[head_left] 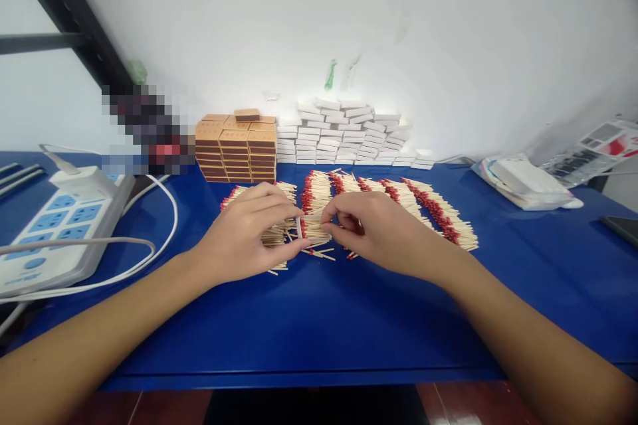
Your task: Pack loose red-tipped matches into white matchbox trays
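Both hands meet mid-desk, left hand (249, 229) and right hand (376, 229) pinching one small match bundle (313, 229) lying crosswise between them.

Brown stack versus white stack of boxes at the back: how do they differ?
The brown stack is tan with dark sides, compact and squared, on the left. The white stack is plain white, wider, looser and stepped down to the right. Both stand against the wall on the blue table, behind the matches.
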Demonstrator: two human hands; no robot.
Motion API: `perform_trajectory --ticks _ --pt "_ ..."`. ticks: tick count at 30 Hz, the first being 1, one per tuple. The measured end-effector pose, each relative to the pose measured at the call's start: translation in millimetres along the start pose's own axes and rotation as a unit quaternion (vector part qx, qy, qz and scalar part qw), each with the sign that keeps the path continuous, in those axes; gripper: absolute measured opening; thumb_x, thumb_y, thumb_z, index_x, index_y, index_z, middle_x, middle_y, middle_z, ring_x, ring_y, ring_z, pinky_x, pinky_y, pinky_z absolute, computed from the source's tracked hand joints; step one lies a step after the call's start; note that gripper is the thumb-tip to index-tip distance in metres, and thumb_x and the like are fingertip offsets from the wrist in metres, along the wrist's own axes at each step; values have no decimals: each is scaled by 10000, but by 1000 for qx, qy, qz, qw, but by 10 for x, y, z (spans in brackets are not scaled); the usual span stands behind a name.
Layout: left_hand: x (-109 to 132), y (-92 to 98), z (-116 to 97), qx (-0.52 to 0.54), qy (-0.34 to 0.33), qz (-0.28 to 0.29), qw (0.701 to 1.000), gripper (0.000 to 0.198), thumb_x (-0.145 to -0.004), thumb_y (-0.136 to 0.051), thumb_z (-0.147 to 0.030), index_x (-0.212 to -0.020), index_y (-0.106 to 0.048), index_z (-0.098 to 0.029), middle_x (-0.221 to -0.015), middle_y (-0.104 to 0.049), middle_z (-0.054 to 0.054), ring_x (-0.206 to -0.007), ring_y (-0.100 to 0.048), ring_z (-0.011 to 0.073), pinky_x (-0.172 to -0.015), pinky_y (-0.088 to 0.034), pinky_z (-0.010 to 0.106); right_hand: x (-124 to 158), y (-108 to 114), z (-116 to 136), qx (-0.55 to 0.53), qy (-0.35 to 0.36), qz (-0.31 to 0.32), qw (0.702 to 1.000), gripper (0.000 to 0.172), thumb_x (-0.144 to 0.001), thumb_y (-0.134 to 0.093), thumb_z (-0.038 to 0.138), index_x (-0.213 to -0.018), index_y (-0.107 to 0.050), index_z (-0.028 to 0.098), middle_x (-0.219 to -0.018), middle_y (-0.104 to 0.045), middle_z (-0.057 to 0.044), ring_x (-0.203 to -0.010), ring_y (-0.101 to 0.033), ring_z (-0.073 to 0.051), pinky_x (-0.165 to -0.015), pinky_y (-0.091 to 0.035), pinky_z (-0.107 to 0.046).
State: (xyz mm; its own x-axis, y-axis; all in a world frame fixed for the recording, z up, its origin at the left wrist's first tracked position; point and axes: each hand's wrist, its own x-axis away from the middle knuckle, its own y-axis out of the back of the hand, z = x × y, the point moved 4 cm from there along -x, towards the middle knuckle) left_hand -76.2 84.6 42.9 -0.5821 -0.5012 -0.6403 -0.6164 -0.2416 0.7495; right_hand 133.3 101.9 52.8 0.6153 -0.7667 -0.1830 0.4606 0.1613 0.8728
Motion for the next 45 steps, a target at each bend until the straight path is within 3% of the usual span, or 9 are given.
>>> perform_trajectory --ticks 8,16,30,36,38,42,45 --pt "-12 8 13 4 9 2 1000 296 -916 -809 -389 -1129 -747 -193 -1043 -805 75 -1018 -709 239 -965 -598 427 13 23 2 -2 9 0 1000 123 -986 -622 250 -1031 -732 216 -665 -562 43 -628 -511 -129 -592 -299 -273" --pt "-15 31 29 5 20 -16 1000 320 -905 -825 -396 -1130 -755 -180 -1012 -810 74 -1022 -703 242 -944 -590 415 -1 112 -52 28 26 -18 999 102 -953 -612 173 -876 -673 203 -695 -572 31 -661 -511 -134 -628 -332 -280" --pt "2 1 30 15 12 -6 1000 336 -905 -827 -399 -1143 -751 -175 -1060 -805 77 -1034 -705 240 -966 -588 421 2 -14 -41 -2 14 10 1000 103 -988 -596 177 -909 -653 211 -724 -615 33 -666 -529 -131 -588 -326 -266" --pt "-31 45 57 -19 14 -33 999 303 -914 -816 -374 -1128 -749 -170 -987 -800 70 -1004 -696 231 -923 -586 391 21 89 25 -16 36 -56 998 119 -1013 -600 236 -925 -676 208 -707 -592 36 -639 -509 -122 -601 -343 -269" --pt "-41 75 69 -40 12 -53 998 288 -915 -815 -361 -1106 -749 -155 -971 -795 75 -978 -695 226 -904 -586 383 33 100 43 -11 32 -29 999 127 -990 -638 269 -891 -690 209 -706 -603 32 -628 -517 -122 -598 -348 -274" --pt "-58 116 78 -65 12 -76 995 290 -913 -815 -357 -1088 -756 -133 -972 -793 92 -938 -700 221 -887 -587 384 60 -7 23 12 1 105 994 99 -909 -746 301 -890 -707 212 -799 -679 11 -687 -565 -138 -599 -360 -276" --pt "-61 113 73 -65 9 -71 995 278 -915 -814 -352 -1085 -756 -140 -974 -796 88 -943 -708 223 -897 -590 390 61 -85 -7 16 -13 144 989 59 -905 -728 253 -875 -697 213 -828 -688 6 -709 -563 -141 -605 -363 -273"
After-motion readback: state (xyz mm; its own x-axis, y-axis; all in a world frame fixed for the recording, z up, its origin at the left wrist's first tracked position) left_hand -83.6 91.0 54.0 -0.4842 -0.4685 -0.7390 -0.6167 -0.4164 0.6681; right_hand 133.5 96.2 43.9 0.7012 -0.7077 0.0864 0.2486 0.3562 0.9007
